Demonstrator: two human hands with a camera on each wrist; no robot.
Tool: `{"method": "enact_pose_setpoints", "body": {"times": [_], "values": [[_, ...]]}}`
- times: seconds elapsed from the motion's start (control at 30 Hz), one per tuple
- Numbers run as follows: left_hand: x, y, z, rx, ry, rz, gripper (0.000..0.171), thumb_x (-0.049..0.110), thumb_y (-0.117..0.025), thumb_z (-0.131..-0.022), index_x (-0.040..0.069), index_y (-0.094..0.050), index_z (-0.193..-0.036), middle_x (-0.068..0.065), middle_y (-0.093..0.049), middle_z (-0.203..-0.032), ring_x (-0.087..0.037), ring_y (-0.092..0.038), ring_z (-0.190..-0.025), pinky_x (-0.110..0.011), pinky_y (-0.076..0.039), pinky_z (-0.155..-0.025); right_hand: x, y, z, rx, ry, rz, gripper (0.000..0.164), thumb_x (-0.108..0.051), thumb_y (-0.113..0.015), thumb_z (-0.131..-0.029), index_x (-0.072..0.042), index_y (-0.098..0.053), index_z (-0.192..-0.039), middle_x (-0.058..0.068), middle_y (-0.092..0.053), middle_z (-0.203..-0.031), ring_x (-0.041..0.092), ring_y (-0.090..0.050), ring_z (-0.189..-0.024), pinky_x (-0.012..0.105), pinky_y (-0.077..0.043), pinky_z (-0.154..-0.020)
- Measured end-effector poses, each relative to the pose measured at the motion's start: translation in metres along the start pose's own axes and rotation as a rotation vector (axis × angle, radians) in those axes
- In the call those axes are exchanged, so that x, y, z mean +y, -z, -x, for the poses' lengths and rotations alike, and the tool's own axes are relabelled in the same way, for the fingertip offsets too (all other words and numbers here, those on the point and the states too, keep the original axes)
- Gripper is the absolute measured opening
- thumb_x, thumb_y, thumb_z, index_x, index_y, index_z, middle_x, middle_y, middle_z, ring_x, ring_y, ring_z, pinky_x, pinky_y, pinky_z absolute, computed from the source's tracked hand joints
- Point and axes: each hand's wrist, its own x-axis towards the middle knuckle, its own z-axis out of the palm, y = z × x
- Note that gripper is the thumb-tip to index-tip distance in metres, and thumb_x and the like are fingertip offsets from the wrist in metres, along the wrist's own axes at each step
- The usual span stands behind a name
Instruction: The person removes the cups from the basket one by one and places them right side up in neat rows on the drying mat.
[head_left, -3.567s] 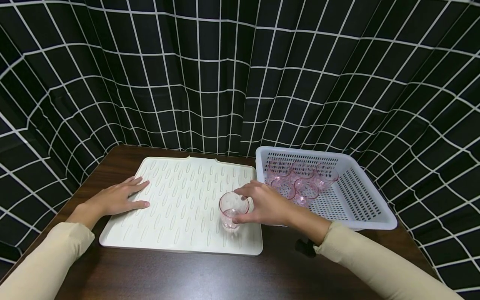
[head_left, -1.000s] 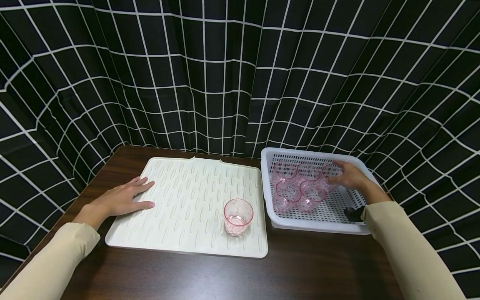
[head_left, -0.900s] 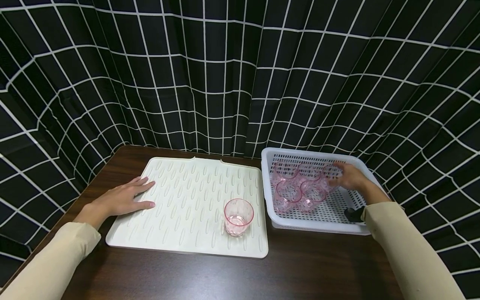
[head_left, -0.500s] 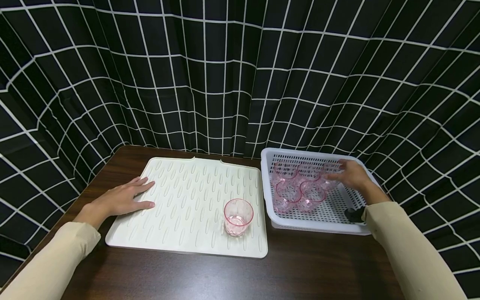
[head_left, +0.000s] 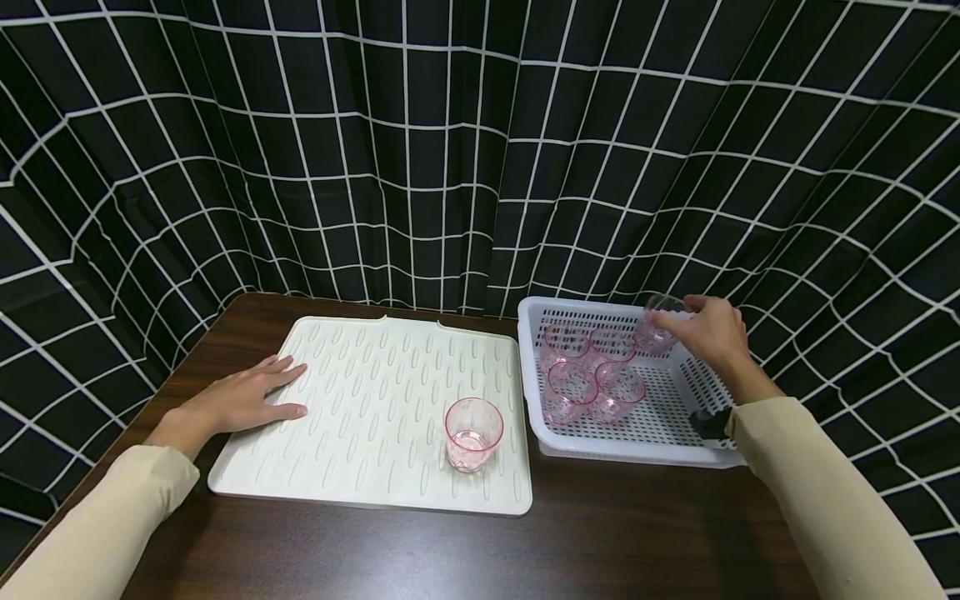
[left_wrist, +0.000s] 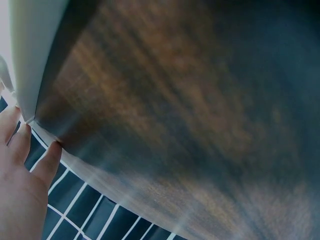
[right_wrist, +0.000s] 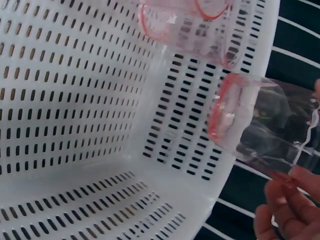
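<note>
My right hand [head_left: 712,335] pinches a clear, pink-tinted tumbler [head_left: 655,335] at the back right of the white basket [head_left: 660,454]. In the right wrist view the held tumbler [right_wrist: 265,122] overlaps the basket's rim, my thumb and fingers at its rim end. Several matching tumblers [head_left: 570,383] stand upright in the left part of the basket. One more tumbler [head_left: 472,437] stands upright near the front right corner of the white ridged drying mat [head_left: 360,417]. My left hand [head_left: 232,400] rests on the mat's left edge, fingers spread.
The dark wooden table [head_left: 375,550] runs in front of the mat and basket. A black curtain with white grid lines [head_left: 375,167] hangs close behind and on both sides. A black strap [head_left: 711,423] sits at my right wrist, over the basket's front right.
My right hand set a tumbler on the mat, then went over to the basket. It has now gripped and raised the back right tumbler. My left hand stays on the mat.
</note>
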Motion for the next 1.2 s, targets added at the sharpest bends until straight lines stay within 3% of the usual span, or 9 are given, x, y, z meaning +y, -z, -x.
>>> {"method": "enact_pose_setpoints", "body": {"times": [0.2, 0.4, 0.73, 0.9, 1.2], "values": [[-0.002, 0.000, 0.001, -0.002, 0.001, -0.002, 0.093, 0.071, -0.057, -0.086, 0.008, -0.040, -0.152, -0.028, -0.029, -0.157, -0.051, -0.022, -0.143, -0.077, -0.029, -0.098, -0.017, -0.003, 0.001, 0.095, 0.071, -0.019, 0.099, -0.067, -0.066, -0.083, 0.009, -0.044, -0.143, 0.032, -0.048, -0.136, 0.046, -0.046, -0.118, 0.060, -0.046, -0.096], [-0.003, -0.001, 0.001, -0.001, 0.004, -0.002, 0.093, 0.071, -0.057, -0.086, 0.007, -0.040, -0.152, -0.028, -0.029, -0.157, -0.052, -0.022, -0.143, -0.077, -0.029, -0.098, -0.043, -0.006, 0.005, 0.124, 0.150, -0.031, 0.094, -0.064, -0.068, -0.083, 0.008, -0.049, -0.140, 0.029, -0.055, -0.125, 0.041, -0.051, -0.110, 0.056, -0.049, -0.092], [-0.003, 0.000, 0.000, 0.000, -0.003, -0.010, 0.093, 0.072, -0.056, -0.086, 0.008, -0.040, -0.152, -0.027, -0.029, -0.157, -0.051, -0.022, -0.144, -0.078, -0.029, -0.097, -0.088, -0.017, 0.014, 0.100, 0.283, -0.065, 0.087, -0.057, -0.074, -0.083, 0.006, -0.053, -0.138, 0.024, -0.056, -0.124, 0.037, -0.055, -0.106, 0.053, -0.052, -0.090], [-0.003, 0.000, -0.001, 0.001, -0.006, -0.009, 0.094, 0.073, -0.056, -0.085, 0.008, -0.041, -0.152, -0.027, -0.029, -0.157, -0.051, -0.022, -0.144, -0.078, -0.028, -0.098, -0.110, -0.025, 0.020, 0.059, 0.383, -0.100, 0.081, -0.050, -0.078, -0.082, 0.004, -0.055, -0.137, 0.021, -0.057, -0.122, 0.034, -0.055, -0.106, 0.050, -0.052, -0.087], [-0.003, -0.001, -0.001, 0.012, -0.016, -0.011, 0.094, 0.073, -0.057, -0.085, 0.008, -0.041, -0.151, -0.027, -0.030, -0.157, -0.051, -0.022, -0.144, -0.077, -0.028, -0.099, -0.145, -0.044, 0.032, -0.025, 0.479, -0.096, 0.076, -0.045, -0.081, -0.081, 0.001, -0.058, -0.136, 0.017, -0.059, -0.123, 0.029, -0.054, -0.104, 0.045, -0.051, -0.083]]}}
